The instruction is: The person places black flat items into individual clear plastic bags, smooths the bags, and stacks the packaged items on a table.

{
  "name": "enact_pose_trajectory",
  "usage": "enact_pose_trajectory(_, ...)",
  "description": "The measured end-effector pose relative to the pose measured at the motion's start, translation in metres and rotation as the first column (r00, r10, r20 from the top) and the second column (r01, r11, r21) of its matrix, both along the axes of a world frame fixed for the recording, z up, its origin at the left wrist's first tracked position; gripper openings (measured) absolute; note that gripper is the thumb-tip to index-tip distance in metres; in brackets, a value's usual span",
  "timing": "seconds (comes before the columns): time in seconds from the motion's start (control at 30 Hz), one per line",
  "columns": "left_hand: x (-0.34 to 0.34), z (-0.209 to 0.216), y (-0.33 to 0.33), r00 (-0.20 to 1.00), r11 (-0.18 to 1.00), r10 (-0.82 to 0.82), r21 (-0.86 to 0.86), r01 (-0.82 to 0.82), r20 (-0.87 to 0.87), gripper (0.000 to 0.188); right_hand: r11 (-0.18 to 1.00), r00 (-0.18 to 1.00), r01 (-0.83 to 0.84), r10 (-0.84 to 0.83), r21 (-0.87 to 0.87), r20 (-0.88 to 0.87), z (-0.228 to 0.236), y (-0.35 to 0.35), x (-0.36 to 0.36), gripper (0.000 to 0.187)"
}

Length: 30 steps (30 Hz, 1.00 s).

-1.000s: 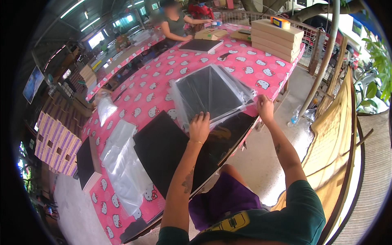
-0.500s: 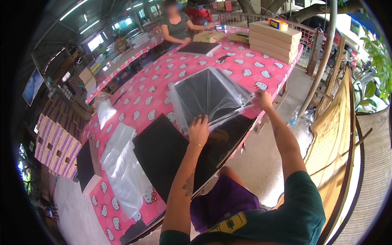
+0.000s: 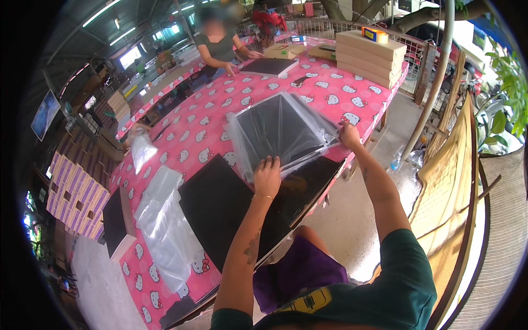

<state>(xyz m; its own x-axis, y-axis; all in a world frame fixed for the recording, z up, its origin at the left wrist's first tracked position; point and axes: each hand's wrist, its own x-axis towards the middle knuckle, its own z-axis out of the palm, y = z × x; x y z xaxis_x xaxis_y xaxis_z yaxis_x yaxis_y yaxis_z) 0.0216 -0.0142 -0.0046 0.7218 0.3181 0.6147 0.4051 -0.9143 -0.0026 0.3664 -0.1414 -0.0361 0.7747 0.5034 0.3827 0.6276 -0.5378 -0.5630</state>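
In front of me lies a clear plastic bag (image 3: pixel 323 142) with a flat black rectangular board (image 3: pixel 275 122) inside it. My left hand (image 3: pixel 267 175) rests on its near edge, fingers stretched out over the plastic. At the bag's right corner, my right hand (image 3: pixel 349 135) has its fingers closed on the gathered plastic. Beneath and nearer to me are black boards or sheets, a matte one (image 3: pixel 217 201) on the left and a glossy one (image 3: pixel 300 192) on the right. A pile of clear plastic bags (image 3: pixel 168 225) is spread to their left.
A pink patterned cloth (image 3: pixel 206 132) covers the table. At the far side a co-worker (image 3: pixel 217 49) stands by a black-topped stack (image 3: pixel 269 66). Brown packages (image 3: pixel 368 58) with a tape roll (image 3: pixel 374 34) on top stand far right. Another black-topped stack (image 3: pixel 117 220) sits at the left edge.
My right hand has shifted slightly left with the bag's corner. The left hand stays in place. Across the table, the co-worker has moved left, hands now near the black-topped stack.
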Motion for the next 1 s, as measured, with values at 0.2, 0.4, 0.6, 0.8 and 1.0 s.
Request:
enact_pose_trajectory(0.2, -0.016, -0.009, 0.007, 0.998, 0.998, 0.059, -0.025, -0.060, -0.033, 0.035, 0.984, 0.991, -0.013, -0.011, -0.177, -0.136, 0.003, 0.001, 0.008, 0.028)
enact_pose_trajectory(0.4, -0.011, -0.007, 0.003, 0.999, 0.998, 0.047, -0.042, -0.048, -0.019, 0.036, 0.990, 0.997, 0.045, -0.052, -0.133, -0.055, 0.001, 0.011, -0.006, 0.027)
enact_pose_trajectory(0.6, -0.013, -0.008, 0.003, 0.999, 0.998, 0.051, -0.042, -0.051, -0.004, 0.037, 0.996, 0.997, 0.023, -0.029, -0.088, -0.068, 0.005, 0.008, -0.008, 0.026)
enact_pose_trajectory(0.8, -0.016, -0.011, 0.003, 0.998, 0.996, 0.035, -0.087, -0.031, 0.047, 0.036, 0.983, 0.990, 0.129, -0.120, -0.132, 0.076, -0.004, 0.002, -0.012, 0.031)
enact_pose_trajectory(1.0, -0.005, 0.013, 0.008, 0.998, 0.941, 0.003, -0.338, 0.017, 0.058, 0.041, 0.948, 0.941, -0.124, 0.207, 0.295, -0.269, 0.003, 0.021, -0.018, 0.062)
